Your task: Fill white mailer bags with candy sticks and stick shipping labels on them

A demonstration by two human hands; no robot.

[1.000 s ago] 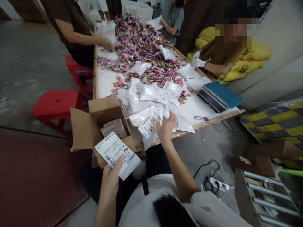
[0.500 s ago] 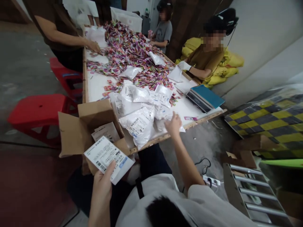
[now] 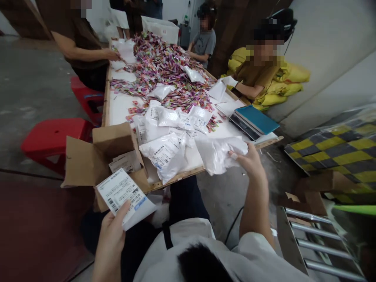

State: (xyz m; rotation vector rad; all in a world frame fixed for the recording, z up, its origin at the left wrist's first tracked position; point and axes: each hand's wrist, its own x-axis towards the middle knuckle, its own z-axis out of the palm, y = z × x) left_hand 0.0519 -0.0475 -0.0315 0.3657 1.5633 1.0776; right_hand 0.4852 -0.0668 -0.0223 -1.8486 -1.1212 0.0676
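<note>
A flat stack of white printed labels point(image 3: 125, 196) is pinched in my left hand point(image 3: 116, 223), low in front of an open cardboard box point(image 3: 80, 164). More printed labels point(image 3: 126, 163) lie inside that box. My right hand point(image 3: 249, 160) grips the right end of a white plastic parcel point(image 3: 216, 152), raised over the table's front edge. Left of this parcel, several filled white parcels with labels point(image 3: 164, 154) are heaped on the white table point(image 3: 194, 158). Behind them spreads a big pile of small colourful packets point(image 3: 164, 58).
A blue-green folder point(image 3: 257, 118) lies at the table's right corner. Other people stand or sit around the far sides. Red stools point(image 3: 55, 135) are at the left, a metal rack with bars point(image 3: 317, 239) at the lower right, and yellow sacks point(image 3: 289, 80) behind a seated person.
My right hand has closed on a white parcel, lifting it and carrying it right. The left hand, still holding the labels, has shifted slightly left and down.
</note>
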